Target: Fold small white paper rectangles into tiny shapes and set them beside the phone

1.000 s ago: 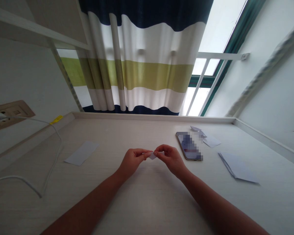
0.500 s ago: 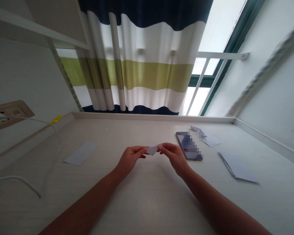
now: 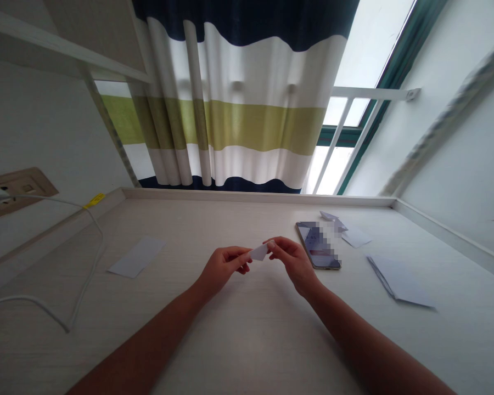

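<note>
You held a small, pale folded piece of paper (image 3: 259,252) up between your two hands, just above the light wood-grain desk (image 3: 247,340). Your left hand (image 3: 223,269) was grasping its left end, with the fingers curled and pinched in on the paper. Your right hand (image 3: 294,263) was gripping its right tip between thumb and fingertips, so neither hand had released it. The paper sat between your hands, tilted slightly, with its right end higher. Just beyond your right hand lay a smartphone (image 3: 319,246), its screen pixelated. Past the phone were a small paper scrap (image 3: 331,216) and a flat paper piece (image 3: 356,237). Further right lay a larger folded sheet (image 3: 399,281). To your left, well apart from your hands, lay a paper strip (image 3: 136,257). A white cable (image 3: 37,300) curved across the left of the desk from a wall socket panel (image 3: 18,189). A striped curtain (image 3: 239,109) hung at the far edge of the desk, in front of a bright window (image 3: 370,55).
</note>
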Demonstrator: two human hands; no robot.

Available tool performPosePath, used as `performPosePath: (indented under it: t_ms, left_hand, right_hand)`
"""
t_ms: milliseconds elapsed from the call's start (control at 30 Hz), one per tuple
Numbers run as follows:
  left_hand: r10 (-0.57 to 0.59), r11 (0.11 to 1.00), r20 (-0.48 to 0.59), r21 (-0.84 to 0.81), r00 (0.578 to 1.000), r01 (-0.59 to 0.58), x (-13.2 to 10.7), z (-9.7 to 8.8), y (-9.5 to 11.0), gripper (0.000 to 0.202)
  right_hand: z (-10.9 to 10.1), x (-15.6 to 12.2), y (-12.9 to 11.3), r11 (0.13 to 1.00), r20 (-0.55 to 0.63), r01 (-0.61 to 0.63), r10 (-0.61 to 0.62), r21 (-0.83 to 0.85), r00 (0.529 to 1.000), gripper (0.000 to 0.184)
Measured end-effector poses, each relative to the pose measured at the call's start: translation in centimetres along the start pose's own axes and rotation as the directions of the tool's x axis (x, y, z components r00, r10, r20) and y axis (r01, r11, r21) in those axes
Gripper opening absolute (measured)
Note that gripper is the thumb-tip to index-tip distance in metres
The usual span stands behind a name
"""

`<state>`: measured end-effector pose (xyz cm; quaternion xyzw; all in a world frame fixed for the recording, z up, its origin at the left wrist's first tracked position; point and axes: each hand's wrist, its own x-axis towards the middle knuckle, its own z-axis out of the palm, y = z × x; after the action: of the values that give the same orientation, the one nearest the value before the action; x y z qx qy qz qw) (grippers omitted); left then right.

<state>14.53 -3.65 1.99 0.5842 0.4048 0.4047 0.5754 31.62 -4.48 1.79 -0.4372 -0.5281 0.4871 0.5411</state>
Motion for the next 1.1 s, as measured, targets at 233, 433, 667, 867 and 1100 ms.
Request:
performPosePath:
  t_ms: [233,433,667,867,1100]
  left_hand:
    - [-0.131,0.984,0.152,-0.103,0.980,0.148,0.0,0.1,-0.5,0.034]
    - [-0.154,0.977,0.144,-0.125,0.978,0.172,-0.1,0.3,-0.5,0.038]
    - [-0.050,0.996,0.059,-0.064,0.997,0.054,0.1,0.3,-1.0,0.037]
    - [-0.014,1.000,0.037,0.001,0.999,0.014,0.1,0.4,-1.1,0.035]
    - [0.055,0.995,0.032,0.088,0.998,-0.057,-0.1,0.3,-1.3,0.033]
  right_hand:
    - [0.0,-0.2,0.2,0.987,0.124,0.087,-0.071,-0.133,0.990,0.016]
    - [0.3,-0.4,0.6,0.978,0.070,0.139,-0.130,-0.155,0.989,0.028]
    - [0.8,-0.5,1.0,0.989,0.091,0.088,-0.077,-0.123,0.993,0.022]
    - [0.8,-0.5,0.8,0.994,0.122,0.043,-0.030,-0.099,0.992,0.023]
    - [0.7,-0.5,1.0,0.990,0.110,0.052,-0.038,-0.133,0.993,0.021]
